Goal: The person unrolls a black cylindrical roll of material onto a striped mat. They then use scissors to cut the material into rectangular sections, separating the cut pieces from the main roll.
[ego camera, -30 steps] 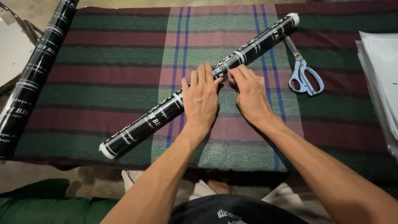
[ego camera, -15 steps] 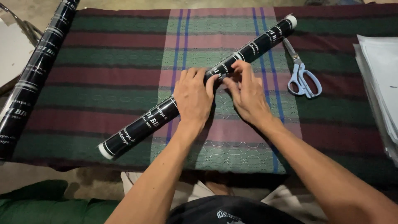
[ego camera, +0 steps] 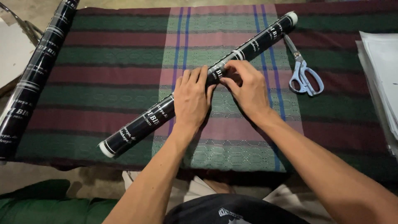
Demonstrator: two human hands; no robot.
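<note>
The left hand (ego camera: 191, 101) lies flat, fingers together, pressing on the black roll (ego camera: 199, 83), which rests diagonally across the striped cloth (ego camera: 103, 74). The right hand (ego camera: 246, 89) curls its fingertips onto the roll's middle, pinching at it.

Two black rolls (ego camera: 253, 45) (ego camera: 35, 76), one pair of scissors (ego camera: 304, 74), one paper stack (ego camera: 383, 74).

Rolled poster (ego camera: 253, 45) lying diagonally across the cloth (ego camera: 124, 62), scissors (ego camera: 304, 74) sitting right of it, second roll (ego camera: 33, 79) lying far left, paper stack (ego camera: 381, 70) resting at right edge.
</note>
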